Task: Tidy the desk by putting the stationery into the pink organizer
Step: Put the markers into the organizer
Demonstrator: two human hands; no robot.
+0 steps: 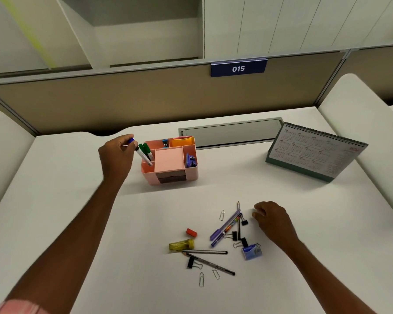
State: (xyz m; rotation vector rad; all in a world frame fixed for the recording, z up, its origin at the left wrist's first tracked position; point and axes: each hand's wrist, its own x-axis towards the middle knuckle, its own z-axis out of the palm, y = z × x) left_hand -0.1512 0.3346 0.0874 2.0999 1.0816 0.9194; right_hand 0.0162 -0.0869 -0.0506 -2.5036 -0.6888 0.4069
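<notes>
Item: blue-capped marker [143,156], pinched at its cap end by the left hand [117,155]. Long axis tilted, cap up and left, tip down inside the left front compartment of the pink organizer [192,175], beside two green markers [146,148].
Organizer: mid-surface [77,200], toward the far edge.
Right hand [272,219]: resting on the surface, fingers loosely curled, nothing seen in them; palm side hidden.
Loose stationery: toward the near edge, just left of the right hand, well apart from the left. The purple pen [224,224] points diagonally at the right fingertips.
Unclear: the marker's tip, hidden by the compartment wall.
</notes>
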